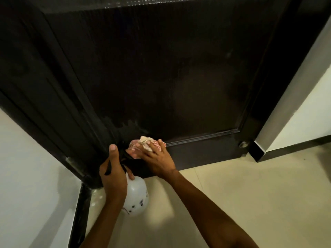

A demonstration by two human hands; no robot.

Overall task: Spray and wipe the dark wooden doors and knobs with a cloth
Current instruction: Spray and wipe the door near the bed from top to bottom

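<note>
Pale tiled floor, white walls, dark skirting

The glossy cream tiled floor (232,185) fills the lower right; a plain white wall (26,167) rises from its left edge behind a black skirting strip (80,212), and another white wall (308,113) stands at its far right, edged by a grey vertical trim (286,90) and a dark baseboard (290,149) where it meets the floor

door (161,68): dark brown, nearly black
cloth (148,143): pale pink, red-and-white checked patch
spray bottle (137,196): translucent white, dark spots, black head
floor (250,185): cream tiles
</note>
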